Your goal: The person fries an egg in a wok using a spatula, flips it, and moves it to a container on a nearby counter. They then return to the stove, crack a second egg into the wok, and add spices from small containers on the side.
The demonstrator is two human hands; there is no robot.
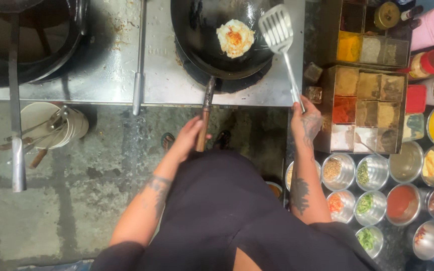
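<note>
A black wok (202, 35) sits on the steel stove top, with a fried egg (235, 37) topped with red sauce lying in it. My left hand (191, 136) grips the wok's wooden handle (204, 125) below the stove edge. My right hand (305, 120) holds a slotted metal spatula (277, 30) by its thin handle, the blade raised over the wok's right rim, just right of the egg and not touching it.
A second dark wok (26, 40) is at the far left with a long ladle handle (15, 125) hanging down. A white bucket of utensils (51, 125) stands on the floor. Spice trays (367, 108) and several steel bowls (372, 173) of ingredients fill the right side.
</note>
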